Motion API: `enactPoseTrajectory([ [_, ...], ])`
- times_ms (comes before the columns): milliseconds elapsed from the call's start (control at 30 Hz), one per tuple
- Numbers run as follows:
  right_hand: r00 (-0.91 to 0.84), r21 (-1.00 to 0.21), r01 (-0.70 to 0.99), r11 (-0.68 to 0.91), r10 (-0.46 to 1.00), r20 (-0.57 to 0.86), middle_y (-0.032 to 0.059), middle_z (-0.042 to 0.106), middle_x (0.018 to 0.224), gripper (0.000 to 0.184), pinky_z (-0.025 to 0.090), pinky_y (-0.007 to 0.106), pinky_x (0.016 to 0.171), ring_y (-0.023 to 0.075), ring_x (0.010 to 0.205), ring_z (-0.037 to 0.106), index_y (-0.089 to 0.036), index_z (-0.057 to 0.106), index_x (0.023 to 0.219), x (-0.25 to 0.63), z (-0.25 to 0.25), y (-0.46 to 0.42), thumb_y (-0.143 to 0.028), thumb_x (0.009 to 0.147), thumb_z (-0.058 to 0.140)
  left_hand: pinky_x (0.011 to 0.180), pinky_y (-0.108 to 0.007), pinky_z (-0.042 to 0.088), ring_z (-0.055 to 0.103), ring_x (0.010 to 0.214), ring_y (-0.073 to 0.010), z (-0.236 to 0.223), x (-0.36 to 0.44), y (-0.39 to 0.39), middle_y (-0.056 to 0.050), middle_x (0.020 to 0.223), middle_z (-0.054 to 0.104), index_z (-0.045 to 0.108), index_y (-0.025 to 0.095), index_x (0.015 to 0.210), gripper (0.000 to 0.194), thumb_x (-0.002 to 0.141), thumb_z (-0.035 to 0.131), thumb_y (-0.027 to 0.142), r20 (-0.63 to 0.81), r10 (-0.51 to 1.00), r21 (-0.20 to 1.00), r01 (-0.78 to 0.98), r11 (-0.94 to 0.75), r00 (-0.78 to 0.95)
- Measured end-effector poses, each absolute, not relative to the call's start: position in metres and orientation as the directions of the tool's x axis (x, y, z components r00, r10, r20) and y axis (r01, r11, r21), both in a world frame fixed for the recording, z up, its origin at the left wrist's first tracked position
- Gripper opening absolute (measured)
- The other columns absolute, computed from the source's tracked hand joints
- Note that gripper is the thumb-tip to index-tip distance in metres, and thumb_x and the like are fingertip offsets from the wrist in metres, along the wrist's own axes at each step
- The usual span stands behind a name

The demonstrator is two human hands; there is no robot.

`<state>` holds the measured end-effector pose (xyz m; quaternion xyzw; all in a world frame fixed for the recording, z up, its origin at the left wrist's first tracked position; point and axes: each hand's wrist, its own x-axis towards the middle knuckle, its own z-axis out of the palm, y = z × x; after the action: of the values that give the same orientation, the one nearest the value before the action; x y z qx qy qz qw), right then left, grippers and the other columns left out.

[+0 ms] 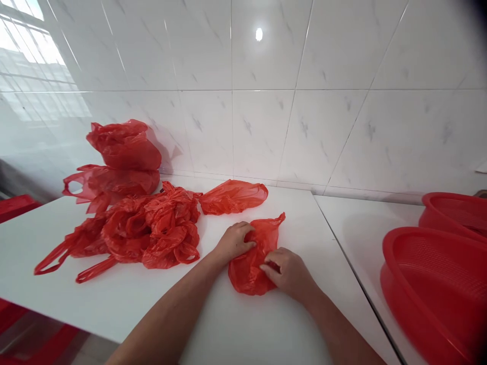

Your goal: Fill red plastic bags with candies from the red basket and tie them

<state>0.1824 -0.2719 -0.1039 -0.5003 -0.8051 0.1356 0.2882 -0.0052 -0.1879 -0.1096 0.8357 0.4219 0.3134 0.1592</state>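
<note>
A crumpled red plastic bag (251,263) lies on the white table (114,299) in front of me. My left hand (235,241) rests on the bag's upper left part with its fingers curled into the plastic. My right hand (287,272) pinches the bag's lower right side between thumb and fingers. Just beyond it lies another red bag (233,196), flat and apart from my hands.
A heap of several crumpled red bags (152,228) fills the table's left half, with two fuller bags (122,162) stacked against the tiled wall. Two red plastic baskets (437,284) stand on the neighbouring surface at the right. The table's near edge runs at the lower left.
</note>
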Motion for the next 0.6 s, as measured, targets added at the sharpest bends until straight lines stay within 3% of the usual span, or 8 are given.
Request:
enactPoseTrajectory([
  [67,-0.385,-0.480,0.727,0.491,0.870,0.307,-0.0038,0.050,0.057,0.019,0.030,0.023,0.053,0.0122,0.058,0.044,-0.021,0.046,0.058,0.176,-0.102,-0.275,-0.020,0.076,0.050,0.074,-0.030,0.044,0.056,0.080,-0.0183,-0.114,-0.008,-0.181,-0.002,0.086,0.062,0.063,0.021,0.078,0.012,0.068,0.058,0.016,0.407,0.857,0.622,0.591,-0.513,0.316],
  [133,-0.391,-0.439,0.761,0.477,0.878,0.277,-0.0041,0.046,0.053,0.021,0.027,0.024,0.051,0.0118,0.054,0.042,-0.021,0.043,0.055,0.178,-0.103,-0.273,-0.015,0.075,0.048,0.068,-0.028,0.042,0.055,0.073,-0.0162,-0.117,-0.012,-0.175,0.000,0.077,0.060,0.058,0.020,0.069,0.009,0.070,0.052,0.014,0.412,0.893,0.700,0.565,-0.437,0.181],
  [267,-0.197,-0.305,0.909,0.283,0.938,0.284,0.0003,0.052,0.059,0.022,0.028,0.026,0.052,0.0145,0.058,0.046,-0.021,0.049,0.057,0.207,-0.108,-0.259,-0.015,0.078,0.047,0.065,-0.028,0.041,0.052,0.070,-0.0152,-0.119,-0.020,-0.167,0.000,0.076,0.057,0.054,0.021,0.076,0.009,0.077,0.045,0.023,0.414,0.909,0.798,0.500,-0.336,-0.050],
  [400,-0.024,-0.131,0.987,0.092,0.894,0.447,0.0060,0.058,0.071,0.015,0.035,0.031,0.058,0.0204,0.069,0.050,-0.020,0.062,0.071,0.240,-0.112,-0.247,-0.016,0.078,0.050,0.070,-0.030,0.042,0.051,0.074,-0.0158,-0.113,-0.022,-0.166,-0.002,0.080,0.055,0.053,0.020,0.074,0.008,0.076,0.047,0.025,0.410,0.894,0.848,0.437,-0.301,-0.181],
  [500,-0.005,-0.156,0.979,0.128,0.787,0.617,0.0082,0.061,0.086,0.016,0.041,0.036,0.069,0.0239,0.081,0.052,-0.019,0.065,0.088,0.239,-0.109,-0.247,-0.023,0.082,0.050,0.070,-0.029,0.042,0.050,0.072,-0.0150,-0.112,-0.016,-0.168,-0.001,0.080,0.055,0.054,0.020,0.073,0.005,0.074,0.049,0.022,0.400,0.895,0.873,0.380,-0.307,-0.196],
  [600,-0.050,-0.224,0.926,0.305,0.685,0.727,0.0089,0.062,0.096,0.022,0.043,0.039,0.081,0.0238,0.091,0.054,-0.018,0.063,0.097,0.216,-0.103,-0.255,-0.026,0.087,0.045,0.063,-0.027,0.043,0.050,0.065,-0.0130,-0.116,-0.006,-0.170,0.000,0.073,0.055,0.052,0.020,0.071,0.004,0.074,0.050,0.022,0.368,0.918,0.902,0.295,-0.315,-0.144],
])
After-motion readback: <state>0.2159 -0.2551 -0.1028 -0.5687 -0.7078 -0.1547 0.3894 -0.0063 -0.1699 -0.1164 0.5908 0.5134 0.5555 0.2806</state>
